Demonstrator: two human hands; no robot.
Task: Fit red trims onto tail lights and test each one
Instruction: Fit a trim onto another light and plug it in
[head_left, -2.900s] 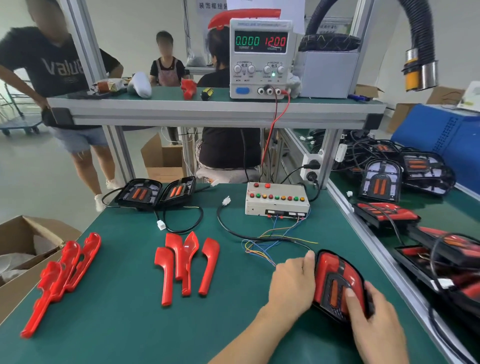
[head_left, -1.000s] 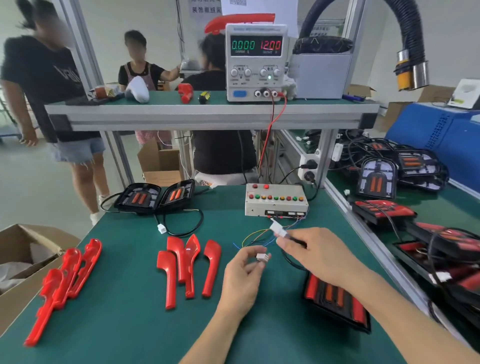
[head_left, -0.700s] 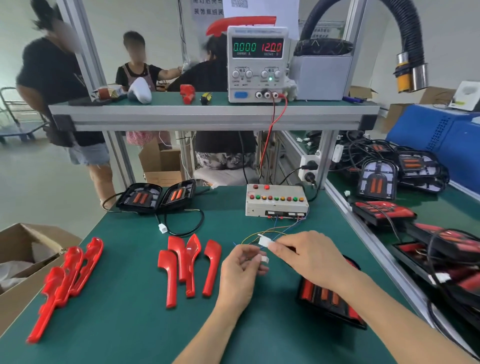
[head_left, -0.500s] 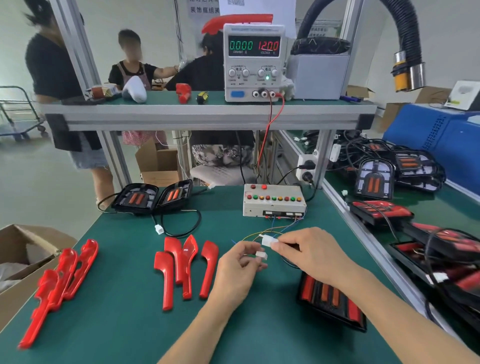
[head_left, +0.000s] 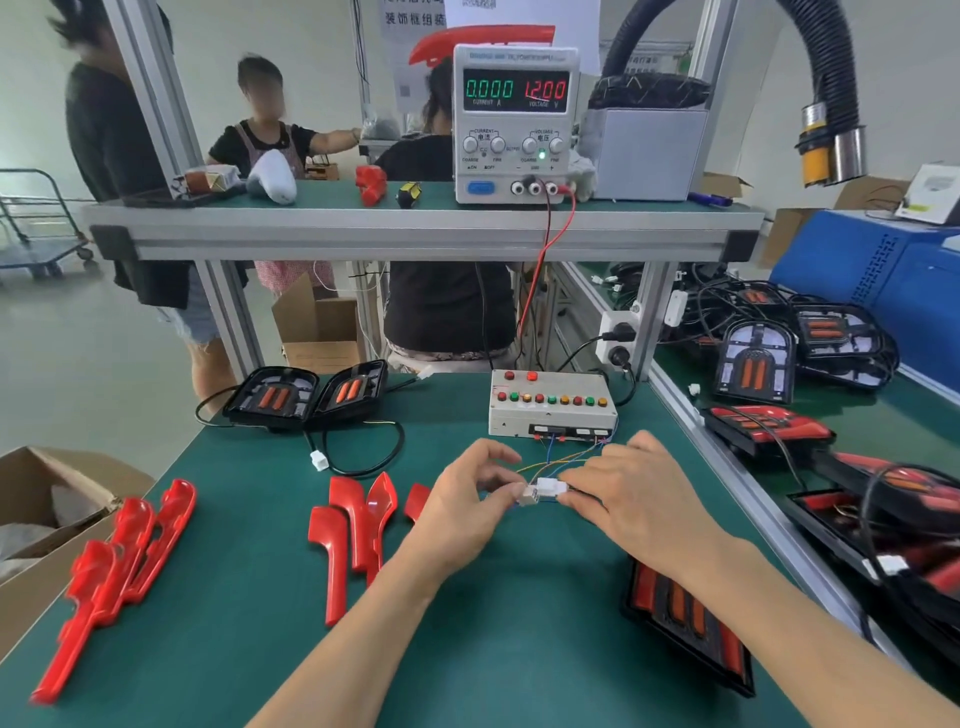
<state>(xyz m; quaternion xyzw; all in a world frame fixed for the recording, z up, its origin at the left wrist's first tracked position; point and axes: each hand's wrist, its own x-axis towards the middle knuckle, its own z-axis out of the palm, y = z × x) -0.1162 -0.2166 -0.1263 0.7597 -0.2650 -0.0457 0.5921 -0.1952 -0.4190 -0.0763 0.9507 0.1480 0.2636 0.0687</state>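
Observation:
My left hand (head_left: 467, 499) pinches a small white plug (head_left: 529, 496). My right hand (head_left: 631, 493) pinches a white connector (head_left: 551, 487) right against it; the two touch end to end above the green mat. Thin coloured wires (head_left: 563, 460) run from the connector to the grey test box (head_left: 550, 415) with its row of buttons. A tail light (head_left: 685, 618) with a red trim lies under my right forearm. Several loose red trims (head_left: 358, 525) lie left of my left hand, and more red trims (head_left: 122, 561) lie at the far left.
Two untrimmed black tail lights (head_left: 306, 397) with a cable sit at the back left. The power supply (head_left: 514, 119) on the shelf reads 0.000 and 12.00. A pile of tail lights (head_left: 810, 364) covers the right bench. A cardboard box (head_left: 47, 509) stands left. People stand beyond the shelf.
My hands left the tail light, picked up the plug and the connector, and brought them together until they touch. The tail light now lies flat under my right forearm.

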